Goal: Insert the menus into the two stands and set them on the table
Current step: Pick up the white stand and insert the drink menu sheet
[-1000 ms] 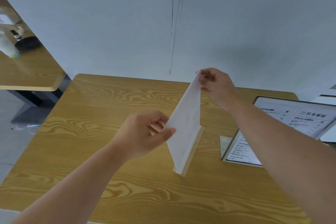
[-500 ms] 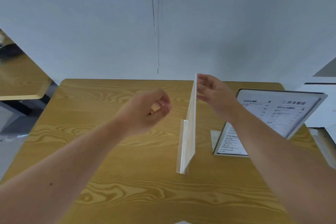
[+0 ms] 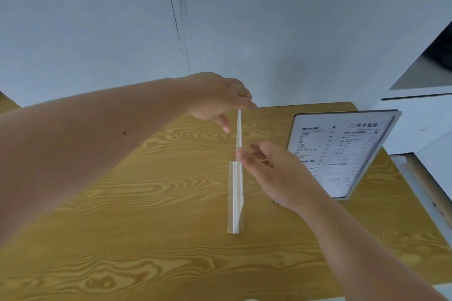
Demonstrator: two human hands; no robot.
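A clear acrylic menu stand (image 3: pixel 235 193) holding a white menu sheet stands upright on the wooden table (image 3: pixel 137 203), seen edge-on in the middle. My left hand (image 3: pixel 217 100) reaches over from the left and pinches the stand's top far edge between thumb and fingers. My right hand (image 3: pixel 271 171) is at the stand's right face, fingers loosely apart, its thumb tip touching the panel's near edge. A second stand (image 3: pixel 342 154) with a printed menu in it leans upright on the table to the right.
A pale wall (image 3: pixel 244 32) runs along the table's far edge. A white counter or cabinet (image 3: pixel 420 124) stands just beyond the table's right side, close behind the second stand. Bare wood lies in front and to the left.
My left hand moved from beside the stand up to its top far edge and took hold. My right hand left the top edge and dropped to the right face.
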